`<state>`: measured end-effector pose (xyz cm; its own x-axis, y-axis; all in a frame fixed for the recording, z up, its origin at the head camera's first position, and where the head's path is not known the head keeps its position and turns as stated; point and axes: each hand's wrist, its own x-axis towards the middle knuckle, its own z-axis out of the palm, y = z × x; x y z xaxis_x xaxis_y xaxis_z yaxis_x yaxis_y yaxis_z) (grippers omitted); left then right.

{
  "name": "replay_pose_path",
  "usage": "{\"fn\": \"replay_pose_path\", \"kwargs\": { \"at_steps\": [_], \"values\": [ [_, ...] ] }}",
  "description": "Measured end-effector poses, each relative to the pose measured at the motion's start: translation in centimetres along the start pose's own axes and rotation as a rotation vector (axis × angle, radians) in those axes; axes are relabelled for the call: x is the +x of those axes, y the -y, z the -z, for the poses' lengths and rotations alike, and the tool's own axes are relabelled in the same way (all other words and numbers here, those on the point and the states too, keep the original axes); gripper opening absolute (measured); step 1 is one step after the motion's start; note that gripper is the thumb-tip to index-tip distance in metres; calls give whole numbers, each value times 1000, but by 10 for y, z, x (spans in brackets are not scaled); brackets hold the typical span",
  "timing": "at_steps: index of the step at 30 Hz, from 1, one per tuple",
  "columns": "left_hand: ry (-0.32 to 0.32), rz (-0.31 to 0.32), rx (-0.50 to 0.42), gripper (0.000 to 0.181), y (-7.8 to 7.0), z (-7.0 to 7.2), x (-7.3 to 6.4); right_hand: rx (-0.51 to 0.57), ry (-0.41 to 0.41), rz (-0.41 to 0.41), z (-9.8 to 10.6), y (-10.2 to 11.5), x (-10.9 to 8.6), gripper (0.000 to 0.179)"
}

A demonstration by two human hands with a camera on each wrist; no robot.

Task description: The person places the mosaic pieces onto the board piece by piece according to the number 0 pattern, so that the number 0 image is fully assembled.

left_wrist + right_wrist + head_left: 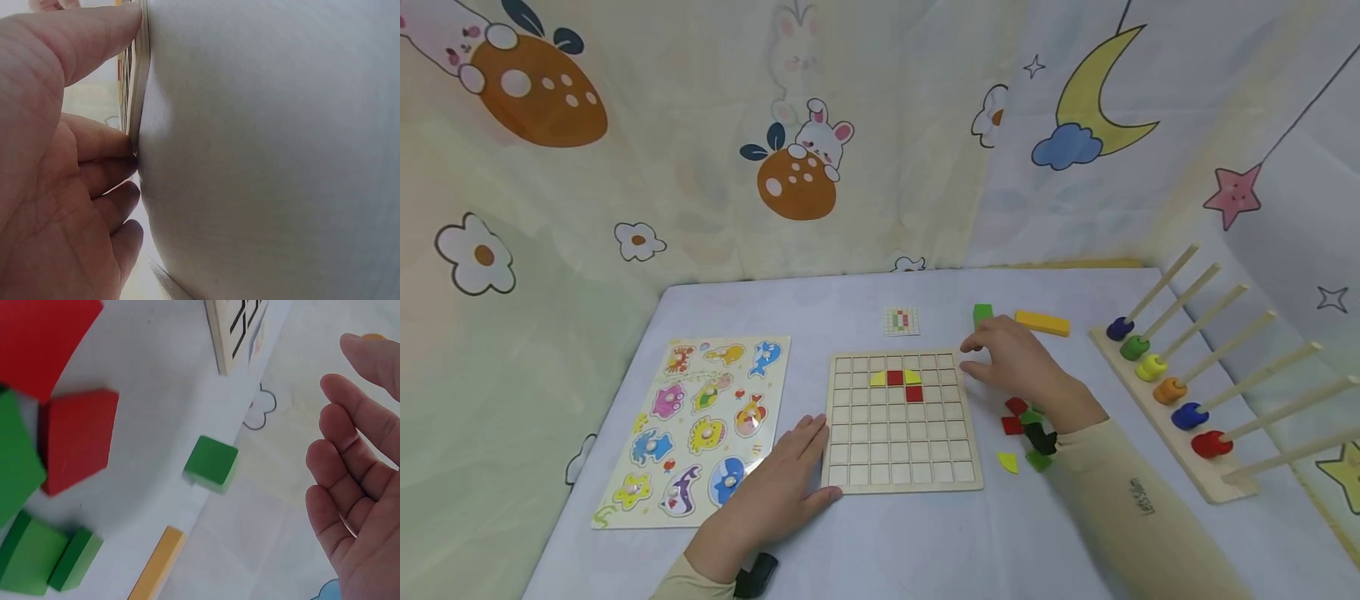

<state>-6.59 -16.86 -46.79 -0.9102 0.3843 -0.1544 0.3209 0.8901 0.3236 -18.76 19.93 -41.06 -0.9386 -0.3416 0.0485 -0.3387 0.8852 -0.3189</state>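
A wooden grid board [902, 489] lies in the middle of the table. Two red squares [894, 378] and two yellow pieces [912, 377] sit in its upper cells. Along the board's left edge, my left hand [771, 483] rests with thumb and fingertips touching the rim, which the left wrist view shows close up. My right hand [1018, 362] hovers just past the board's upper right corner, near a green block [211, 461]. Its fingers are loosely bent and nothing is held between them. Red pieces [1012, 426], green pieces [1038, 460] and a yellow quarter-round piece [1008, 462] lie below that wrist.
A small pattern card [900, 321] lies beyond the board. An orange-yellow bar [1042, 323] is at the back right. On the left lies an animal puzzle board [752, 346]; a bead rack with upright pegs [1221, 477] stands at the right edge.
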Motion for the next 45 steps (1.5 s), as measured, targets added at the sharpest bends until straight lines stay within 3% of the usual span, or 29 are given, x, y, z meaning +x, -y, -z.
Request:
{"fn": "replay_pose_path", "kwargs": {
  "at_steps": [16,30,45],
  "values": [
    [8,-1,2,94,-1,1,0,-2,5,-123,11,-28,-29,28],
    [7,5,-6,94,-3,3,-1,-45,60,-136,1,-45,-51,25],
    [-9,-13,7,94,-1,1,-1,-98,124,-166,-17,-56,-59,28]
  ]
}}
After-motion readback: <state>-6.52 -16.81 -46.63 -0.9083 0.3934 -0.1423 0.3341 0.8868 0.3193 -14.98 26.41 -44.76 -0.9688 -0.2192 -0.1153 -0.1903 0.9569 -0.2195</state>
